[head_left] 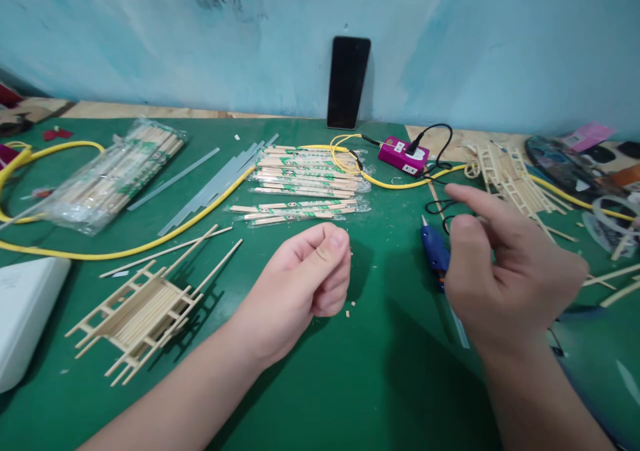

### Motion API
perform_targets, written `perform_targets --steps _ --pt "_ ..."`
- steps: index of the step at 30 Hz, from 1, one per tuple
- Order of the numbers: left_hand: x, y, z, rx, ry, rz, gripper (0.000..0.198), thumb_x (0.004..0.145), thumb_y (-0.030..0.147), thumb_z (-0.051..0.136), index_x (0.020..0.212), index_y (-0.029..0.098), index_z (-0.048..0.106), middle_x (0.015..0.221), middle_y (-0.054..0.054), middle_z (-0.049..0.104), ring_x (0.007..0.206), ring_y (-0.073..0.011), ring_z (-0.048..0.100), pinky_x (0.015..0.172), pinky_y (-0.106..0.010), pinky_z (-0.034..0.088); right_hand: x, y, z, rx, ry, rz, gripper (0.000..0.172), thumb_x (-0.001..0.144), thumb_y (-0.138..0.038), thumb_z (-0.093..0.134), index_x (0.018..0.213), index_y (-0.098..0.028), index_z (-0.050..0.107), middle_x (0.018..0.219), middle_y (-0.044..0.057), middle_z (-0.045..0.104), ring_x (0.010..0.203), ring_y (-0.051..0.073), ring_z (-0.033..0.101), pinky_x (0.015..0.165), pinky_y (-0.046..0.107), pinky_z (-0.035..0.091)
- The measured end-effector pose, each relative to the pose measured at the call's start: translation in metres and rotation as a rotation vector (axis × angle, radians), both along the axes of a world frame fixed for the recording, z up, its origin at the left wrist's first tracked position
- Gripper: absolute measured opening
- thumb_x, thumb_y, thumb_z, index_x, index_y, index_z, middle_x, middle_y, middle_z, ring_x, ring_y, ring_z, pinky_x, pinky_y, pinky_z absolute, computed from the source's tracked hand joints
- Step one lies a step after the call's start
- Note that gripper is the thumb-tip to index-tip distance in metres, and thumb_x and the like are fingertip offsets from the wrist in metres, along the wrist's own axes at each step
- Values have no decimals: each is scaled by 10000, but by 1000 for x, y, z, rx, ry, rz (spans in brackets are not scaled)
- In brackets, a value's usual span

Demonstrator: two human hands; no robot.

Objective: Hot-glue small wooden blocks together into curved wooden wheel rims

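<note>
My left hand [305, 274] hovers over the green mat [360, 384] with its fingers curled into a loose fist; I see nothing in it. My right hand [505, 271] is raised to the right, index finger stretched out toward the left, other fingers partly bent, holding nothing I can see. A blue glue gun [434, 251] lies on the mat just behind and left of my right hand, partly hidden by it. A small frame built of wooden sticks [143, 311] lies left of my left hand.
Wrapped chopsticks [305, 174] lie in a pile at centre back, and a plastic bag of more [117, 174] lies at left. A yellow cable [125, 247] crosses the mat. A pink power strip [403, 156], a phone [349, 81] against the wall, a stick model [510, 177] and a white box [23, 311] lie around.
</note>
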State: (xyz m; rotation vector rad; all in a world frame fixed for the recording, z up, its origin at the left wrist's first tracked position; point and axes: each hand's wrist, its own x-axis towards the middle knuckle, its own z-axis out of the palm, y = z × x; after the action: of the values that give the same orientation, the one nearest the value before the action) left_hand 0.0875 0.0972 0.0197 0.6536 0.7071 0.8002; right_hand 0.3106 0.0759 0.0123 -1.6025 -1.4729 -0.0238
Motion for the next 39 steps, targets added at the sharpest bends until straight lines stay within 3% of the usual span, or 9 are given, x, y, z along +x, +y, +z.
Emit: perform_targets --steps 3,6,10,15,18,21,27,33,39 --pt "0 2 -2 -5 17 44 478 1122 444 672 755 188 504 639 75 395 523 -64 294 492 -190 250 -3 0 5 -64 531 283 271 1045 -228 731 1226 -359 885 615 -22 566 560 193 499 584 387 399" --pt "1 3 -4 -19 48 54 483 1124 436 664 745 185 502 641 71 404 523 -63 308 490 -184 256 -2 7 8 -142 963 539 288 932 -216 837 1185 -346 884 623 -34 521 605 198 509 589 375 443" --pt "3 3 -6 -40 45 42 458 1114 417 685 758 179 521 654 68 415 527 -62 310 487 -181 269 1 14 10 -245 1100 658 272 932 -290 828 1180 -390 872 695 -11 513 709 232 586 594 356 518" --pt "4 1 -8 -96 15 21 338 1088 395 736 863 166 626 673 68 448 527 -59 316 486 -182 255 0 15 8 -338 1183 743 364 920 -173 655 1159 -333 880 877 44 766 773 229 692 626 349 599" --pt "5 1 -9 -127 -14 -3 276 1082 362 740 903 161 678 658 72 441 514 -56 289 484 -185 232 -5 12 1 -310 1117 695 358 932 -101 654 1113 -290 898 907 40 816 782 203 725 669 329 620" --pt "6 0 -11 -151 -24 -6 274 1064 388 767 921 159 720 629 82 422 502 -55 256 483 -188 230 -13 6 -3 -267 858 627 281 1022 -126 705 1141 -307 885 1023 38 825 871 202 739 751 341 634" --pt "7 0 -14 -136 -36 -26 367 994 476 854 886 155 714 604 82 438 506 -55 241 481 -200 206 -24 2 -3 -224 449 739 281 1023 -130 786 1236 -311 816 1171 49 802 1123 227 741 874 360 634" --pt "8 -3 -11 -138 39 -20 444 995 506 827 778 163 648 591 68 443 520 -69 234 491 -233 178 -28 6 -7 -117 214 644 171 1002 -136 800 1095 -277 828 1070 58 840 965 229 796 851 387 662" --pt "8 -7 -4 -6 228 26 479 1048 595 667 986 148 826 604 39 487 530 -104 326 510 -269 222 -29 5 -5 -157 283 574 120 1040 -179 772 978 -275 807 946 34 825 857 216 765 763 364 625"
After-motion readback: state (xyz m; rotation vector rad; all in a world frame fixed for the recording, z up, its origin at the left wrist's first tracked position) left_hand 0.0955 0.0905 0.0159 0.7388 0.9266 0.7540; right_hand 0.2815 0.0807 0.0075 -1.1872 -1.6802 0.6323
